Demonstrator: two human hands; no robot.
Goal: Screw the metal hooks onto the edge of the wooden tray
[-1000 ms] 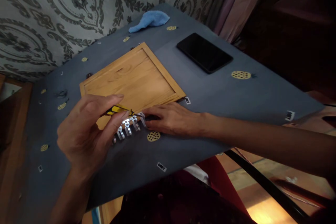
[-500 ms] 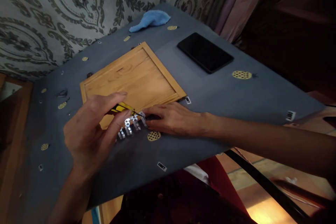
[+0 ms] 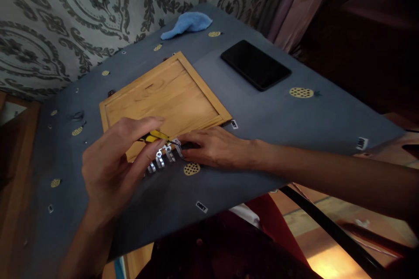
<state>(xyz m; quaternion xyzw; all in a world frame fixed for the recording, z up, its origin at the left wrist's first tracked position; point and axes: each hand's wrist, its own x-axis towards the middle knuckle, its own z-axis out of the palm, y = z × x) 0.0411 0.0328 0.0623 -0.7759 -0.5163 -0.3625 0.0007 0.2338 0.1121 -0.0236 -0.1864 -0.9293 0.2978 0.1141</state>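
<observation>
Between the thumb and fingers of my left hand (image 3: 113, 161) is a yellow and black screwdriver (image 3: 157, 136). Its dark shaft points right, the tip close to the end of a silver metal hook rack (image 3: 169, 153). That rack lies along the near edge of a framed wooden board (image 3: 160, 96), its curved hooks hanging over the edge. My right hand (image 3: 218, 147) is closed at the rack's right end, fingers around a small dark part there and resting against the board's edge. What exactly those fingertips grip is partly hidden.
A black phone (image 3: 255, 65) lies right of the board on the blue-grey tablecloth (image 3: 262, 117). A blue cloth (image 3: 188, 25) is bunched near the far edge, by a patterned curtain (image 3: 94, 0). Small dark fittings (image 3: 111, 93) stick out along the board's far edge.
My left hand has shifted slightly right and turned a little with the screwdriver, showing more of its yellow handle. My right hand, the board and the rack stay in place.
</observation>
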